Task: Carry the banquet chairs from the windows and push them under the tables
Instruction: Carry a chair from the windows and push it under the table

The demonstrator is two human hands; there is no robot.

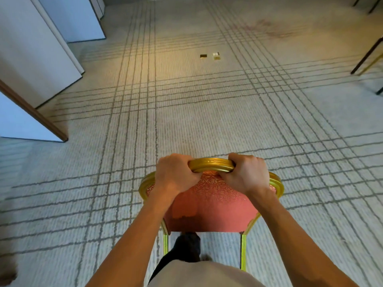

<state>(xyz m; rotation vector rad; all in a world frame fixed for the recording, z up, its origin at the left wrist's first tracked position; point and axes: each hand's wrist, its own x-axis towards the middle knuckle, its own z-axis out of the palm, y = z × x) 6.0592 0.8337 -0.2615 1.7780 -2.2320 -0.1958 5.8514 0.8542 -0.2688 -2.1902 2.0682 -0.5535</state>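
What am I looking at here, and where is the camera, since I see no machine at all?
There is no machine: a person wears one wide-angle camera on the head, looking forward and down, so you see their own arms. The left hand and right hand both grip the gold top rail of a banquet chair with red patterned padding. Below is a grey carpet with dark grid lines. Two small square objects lie on it ahead, white panels stand on the left, and dark furniture legs show at the right edge.

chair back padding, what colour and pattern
Red-pink chair padding with a gold swirl pattern, in the head view.
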